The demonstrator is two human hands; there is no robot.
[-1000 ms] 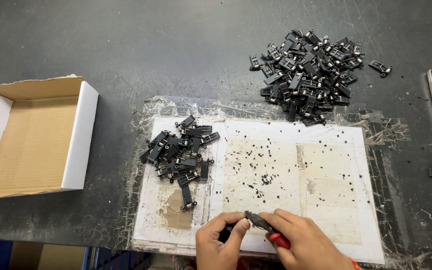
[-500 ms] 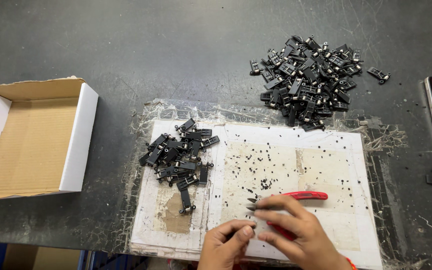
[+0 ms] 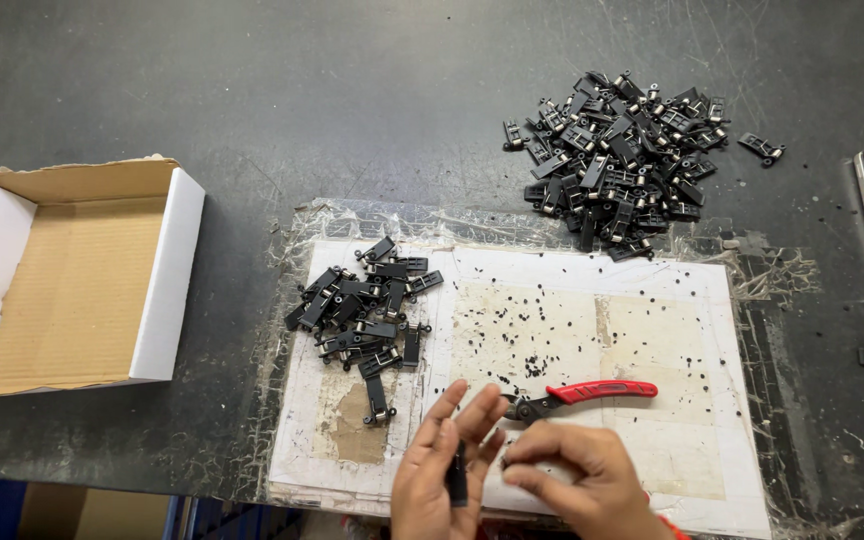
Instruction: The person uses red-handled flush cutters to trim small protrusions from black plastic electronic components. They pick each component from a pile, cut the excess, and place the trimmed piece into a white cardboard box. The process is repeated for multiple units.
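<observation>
We hold a small black plastic part (image 3: 458, 478) upright in our left hand (image 3: 439, 470), pinched between the thumb and the loosely spread fingers at the near edge of the work mat (image 3: 652, 400). Our right hand (image 3: 580, 482) sits just beside it, fingers curled inward with the fingertips drawn together close to the part; whether they touch it we cannot tell.

Just beyond our fingertips lies a pair of cutters (image 3: 582, 394) with smooth red handles and dark metal jaws, flat on the mat and free of both hands. The mat is a white sheet, stained brown in patches, taped down under wrinkled clear film and peppered with tiny black specks.

On its left part sits a small heap of black parts (image 3: 367, 310), flat oblong pieces with bits of bright metal, one lying apart nearer to us. A much larger heap (image 3: 627, 160) of the same kind rests on the dark, scuffed tabletop (image 3: 352, 100) beyond the mat's far right corner.

Well to the left stands an open shallow cardboard box (image 3: 82, 275), white outside, plain brown corrugated inside.
</observation>
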